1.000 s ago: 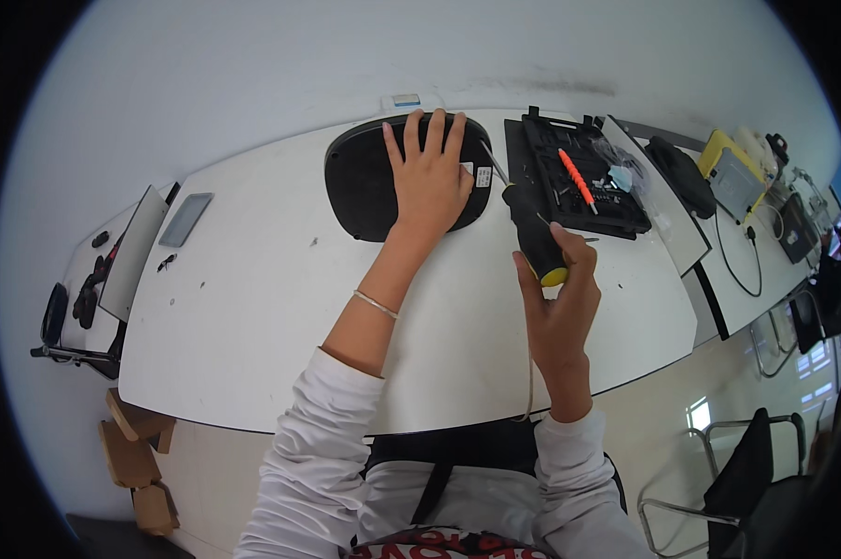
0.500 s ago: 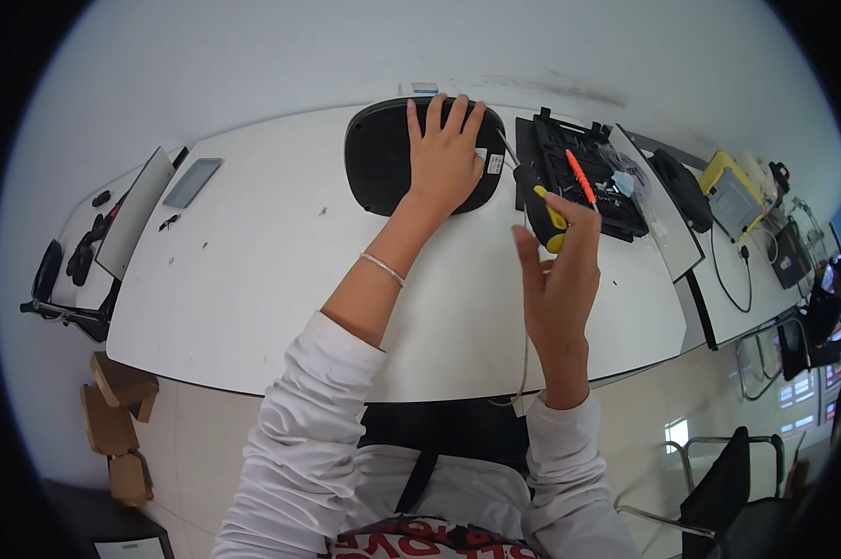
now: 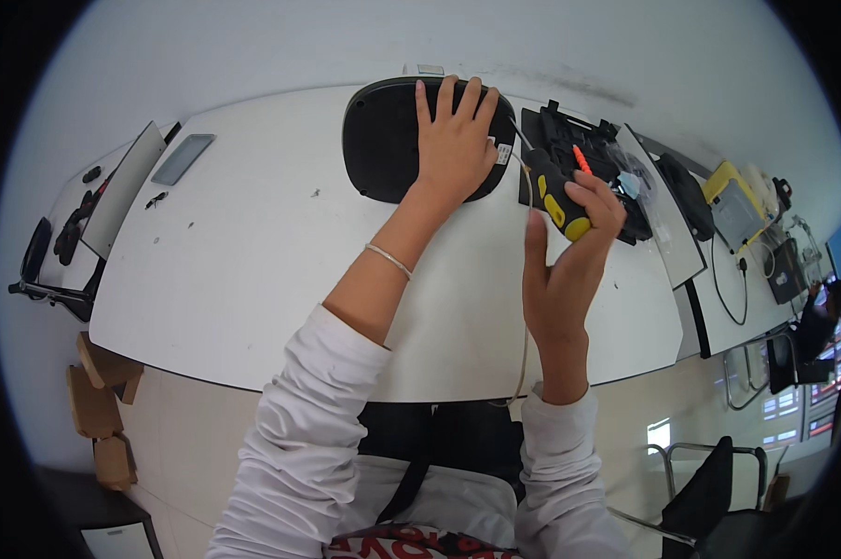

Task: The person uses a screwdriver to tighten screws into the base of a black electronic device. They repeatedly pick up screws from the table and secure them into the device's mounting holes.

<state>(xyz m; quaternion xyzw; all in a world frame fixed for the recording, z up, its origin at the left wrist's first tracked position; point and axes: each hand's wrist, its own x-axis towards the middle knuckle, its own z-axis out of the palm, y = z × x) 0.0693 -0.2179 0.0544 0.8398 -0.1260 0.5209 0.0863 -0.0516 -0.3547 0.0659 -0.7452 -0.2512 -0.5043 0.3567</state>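
A flat black appliance (image 3: 378,149) with rounded corners lies at the far middle of the table, small white labels near its right edge. My left hand (image 3: 453,149) rests on it, palm down with fingers spread. In my right hand (image 3: 572,270) is a screwdriver (image 3: 558,200) with a black and yellow handle. The fingers curl at the handle's right side while the thumb stands apart from it. The screwdriver's shaft slants up-left to the appliance's upper right edge; its tip is hard to make out there. A pale cord (image 3: 525,354) runs from beside the appliance over the table's front edge.
Right of the appliance lies an open black tool case (image 3: 569,130) with an orange-handled tool (image 3: 581,160) on it. A grey rectangular slab (image 3: 184,159) lies at the far left of the white table (image 3: 252,270). A chair (image 3: 709,484) stands at lower right.
My right hand has shifted slightly and turned the screwdriver's handle, so more of its yellow patches show. The left hand stays on the appliance. The whole view has shifted a little.
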